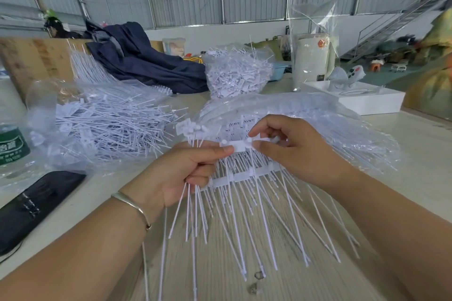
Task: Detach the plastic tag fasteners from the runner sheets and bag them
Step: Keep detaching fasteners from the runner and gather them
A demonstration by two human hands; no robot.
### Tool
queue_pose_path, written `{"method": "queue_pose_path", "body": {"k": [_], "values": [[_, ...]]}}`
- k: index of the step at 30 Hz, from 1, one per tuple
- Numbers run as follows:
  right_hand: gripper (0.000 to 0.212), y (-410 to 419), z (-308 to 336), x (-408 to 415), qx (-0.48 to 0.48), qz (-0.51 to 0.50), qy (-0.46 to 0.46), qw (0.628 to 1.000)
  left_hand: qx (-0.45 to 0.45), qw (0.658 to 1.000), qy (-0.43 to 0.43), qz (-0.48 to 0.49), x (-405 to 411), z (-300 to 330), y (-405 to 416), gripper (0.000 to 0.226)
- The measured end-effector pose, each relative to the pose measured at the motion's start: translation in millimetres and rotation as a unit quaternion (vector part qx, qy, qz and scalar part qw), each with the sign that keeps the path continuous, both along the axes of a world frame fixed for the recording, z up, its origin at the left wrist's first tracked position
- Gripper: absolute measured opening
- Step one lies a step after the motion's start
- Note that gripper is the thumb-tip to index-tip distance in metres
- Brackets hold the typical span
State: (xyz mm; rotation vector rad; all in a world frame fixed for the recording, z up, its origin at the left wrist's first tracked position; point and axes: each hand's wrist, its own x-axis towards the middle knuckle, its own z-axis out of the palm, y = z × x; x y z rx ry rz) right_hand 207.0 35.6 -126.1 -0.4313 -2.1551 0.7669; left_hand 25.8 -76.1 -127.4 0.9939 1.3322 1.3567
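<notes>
Both hands are working over the wooden table (220, 264) at a runner sheet (247, 173) held above it, its long white tails fanning down toward the camera. The left hand (186, 173) is curling its fingers round a bundle of already freed fasteners (193, 205) while its thumb and forefinger are pinching the head end of the piece at the top. The right hand (291, 151) is pinching the same white tag head (238, 145) from the other side, fingertips closed tight on it. Risks, as judged: the bundle in the left hand is sitting loosely, so a hard twist is likely to be spilling tails onto the table; pulling at an angle may be snapping a thin tail rather than the joint; tails are crossing and may be snagging. Loose fasteners are lying heaped on clear plastic bags (80, 151) to the left, further filled bags (318, 129) behind the hands, and another heap (234, 76) farther back. Hard to make out: the exact joint between head and runner is hiding behind fingers; motion blur is smearing the lower tails; how many pieces remain on the sheet cannot be told; the bottle (12, 144) at far left is being cut by the frame edge.
</notes>
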Motion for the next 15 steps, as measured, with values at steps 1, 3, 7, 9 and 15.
{"method": "queue_pose_path", "body": {"k": [1,3,7,9,15], "values": [[0.006,0,0,0,0.001,0.000,-0.002,1.000,0.003,1.000,0.001,0.006,0,-1,0,0.019],[0.005,1,1,2,-0.010,0.000,-0.007,1.000,0.011,1.000,-0.001,0.014,-2,-1,1,0.022],[0.029,8,4,5,-0.036,-0.026,-0.060,0.997,0.013,1.000,-0.019,0.016,-5,1,1,0.022],[0.045,11,5,7,-0.044,-0.046,-0.082,0.995,0.013,0.999,-0.032,0.012,-5,2,0,0.025],[0.053,8,10,9,-0.150,0.014,-0.072,0.986,0.041,0.993,-0.100,-0.052,-1,2,-1,0.034]]}}
